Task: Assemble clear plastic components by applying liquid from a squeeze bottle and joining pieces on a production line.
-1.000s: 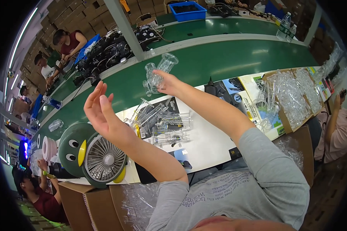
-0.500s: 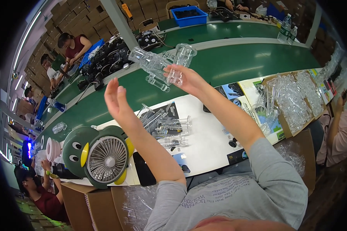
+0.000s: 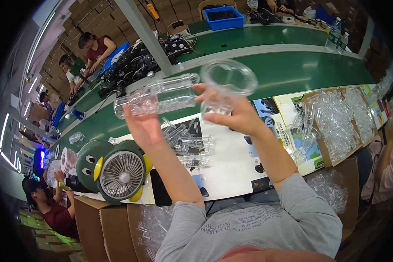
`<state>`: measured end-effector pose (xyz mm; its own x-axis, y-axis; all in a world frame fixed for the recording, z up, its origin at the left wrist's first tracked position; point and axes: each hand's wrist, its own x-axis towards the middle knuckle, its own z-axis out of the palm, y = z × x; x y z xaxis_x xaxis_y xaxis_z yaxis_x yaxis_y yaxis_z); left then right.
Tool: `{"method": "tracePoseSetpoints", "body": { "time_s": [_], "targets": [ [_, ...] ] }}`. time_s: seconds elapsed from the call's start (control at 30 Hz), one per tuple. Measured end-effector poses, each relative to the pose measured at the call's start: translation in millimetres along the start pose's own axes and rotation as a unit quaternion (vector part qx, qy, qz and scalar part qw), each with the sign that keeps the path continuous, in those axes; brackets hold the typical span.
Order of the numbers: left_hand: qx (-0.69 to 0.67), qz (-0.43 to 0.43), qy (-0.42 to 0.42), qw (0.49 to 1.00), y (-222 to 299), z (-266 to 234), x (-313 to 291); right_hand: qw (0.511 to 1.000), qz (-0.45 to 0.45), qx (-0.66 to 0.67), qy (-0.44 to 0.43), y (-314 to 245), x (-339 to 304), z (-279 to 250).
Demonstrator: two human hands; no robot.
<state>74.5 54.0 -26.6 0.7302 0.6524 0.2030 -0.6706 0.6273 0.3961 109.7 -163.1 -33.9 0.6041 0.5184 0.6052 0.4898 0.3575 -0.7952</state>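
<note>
A clear plastic tubular part [image 3: 177, 92] lies across my left hand [image 3: 145, 126], whose fingers are wrapped round its left end. My right hand [image 3: 236, 115] grips a second clear plastic piece with a wide round rim [image 3: 229, 78], tilted upward. The tube's right end is close to my right fingertips; whether they touch it is hard to tell. Both parts are held above the work surface, in front of the green conveyor belt. Under my hands, several similar clear plastic parts [image 3: 190, 144] lie on the white table [image 3: 231, 161].
A green penguin-shaped fan [image 3: 118, 172] and a black phone [image 3: 160, 187] are at the left. To the right stands a cardboard box [image 3: 332, 126] heaped with clear parts. Across the green belt [image 3: 284, 70] is a blue bin [image 3: 225, 19]. Several co-workers sit around.
My left hand, empty before, has closed on the tubular part, which my right hand was holding with the other piece. The two pieces now lie farther apart, and the rimmed one has turned.
</note>
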Motion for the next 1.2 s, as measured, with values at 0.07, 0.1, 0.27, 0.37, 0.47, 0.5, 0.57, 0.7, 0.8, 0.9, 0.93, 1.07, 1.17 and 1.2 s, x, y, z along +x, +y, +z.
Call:
{"method": "tracePoseSetpoints", "body": {
  "time_s": [0.07,0.1,0.27,0.37,0.47,0.5,0.57,0.7,0.8,0.9,0.93,1.07,1.17,1.2],
  "targets": [
    [0.016,0.01,-0.013,1.0,13,-13,8,1.0,0.007,0.011,0.012,-15,-4,-10],
    [0.009,0.001,-0.026,1.0,20,-15,8,0.999,0.019,0.015,0.046,-20,-6,-13],
    [-0.028,0.046,-0.049,0.997,33,-11,-4,0.99,0.088,-0.106,0.04,-32,-15,-24],
    [-0.148,0.052,-0.151,0.976,29,-13,1,0.973,0.098,-0.208,-0.029,-41,-18,-25],
    [-0.2,0.05,-0.222,0.953,32,-8,-3,0.949,0.143,-0.249,-0.127,-50,-18,-28],
    [-0.226,0.045,-0.241,0.943,32,-7,-4,0.938,0.159,-0.265,-0.156,-50,-18,-29],
    [-0.257,0.05,-0.248,0.933,31,-5,-6,0.923,0.158,-0.289,-0.199,-48,-19,-30],
    [-0.299,0.038,-0.263,0.917,31,-2,-10,0.934,0.156,-0.242,-0.21,-43,-18,-24],
    [-0.316,0.034,-0.289,0.903,29,-3,-12,0.935,0.146,-0.215,-0.24,-42,-20,-21],
    [-0.312,0.036,-0.298,0.902,30,-3,-11,0.927,0.146,-0.225,-0.263,-42,-20,-19],
    [-0.303,0.04,-0.307,0.901,29,-3,-11,0.928,0.143,-0.223,-0.261,-42,-20,-18],
    [-0.289,0.04,-0.324,0.9,29,0,-14,0.928,0.126,-0.236,-0.258,-40,-21,-17],
    [-0.282,0.031,-0.33,0.9,30,0,-15,0.93,0.137,-0.219,-0.26,-41,-19,-16],
    [-0.286,0.035,-0.33,0.899,31,1,-15,0.93,0.137,-0.219,-0.26,-40,-20,-16]
  ]
}}
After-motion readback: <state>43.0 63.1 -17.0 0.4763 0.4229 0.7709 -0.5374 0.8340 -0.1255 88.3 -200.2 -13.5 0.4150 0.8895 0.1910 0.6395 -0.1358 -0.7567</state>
